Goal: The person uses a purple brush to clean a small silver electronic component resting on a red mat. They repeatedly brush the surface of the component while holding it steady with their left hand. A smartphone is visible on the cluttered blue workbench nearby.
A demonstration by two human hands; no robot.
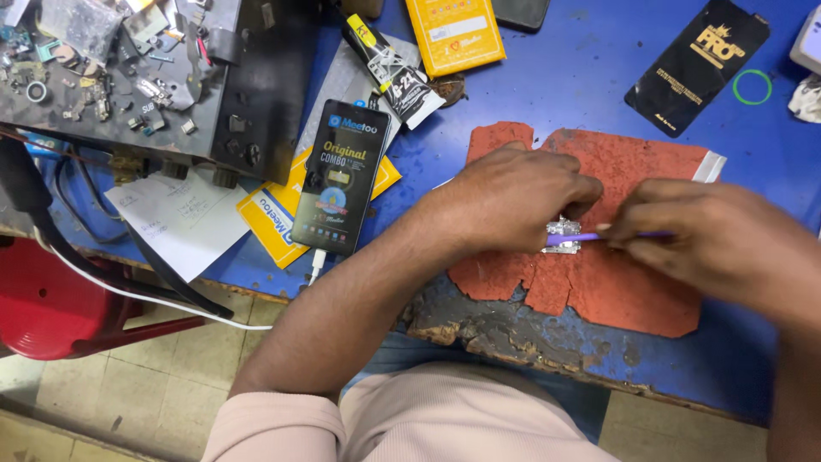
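Note:
My left hand (513, 192) rests on a worn red mat (633, 287) and pinches a small silver metal part (564, 229) between its fingertips. My right hand (710, 235) grips a thin purple tool (575, 239) whose tip touches the metal part from the right. Both hands meet at the middle of the mat, on a blue table (581, 77).
A phone (340, 178) with a lit screen and a white cable lies left of my hands on yellow packets. A glue tube (389, 68), a yellow box (455, 34), a black flat package (697, 64) and a green ring (752, 86) lie farther back. A black device (171, 77) strewn with parts stands at the far left; the table's chipped front edge (513, 338) is near me.

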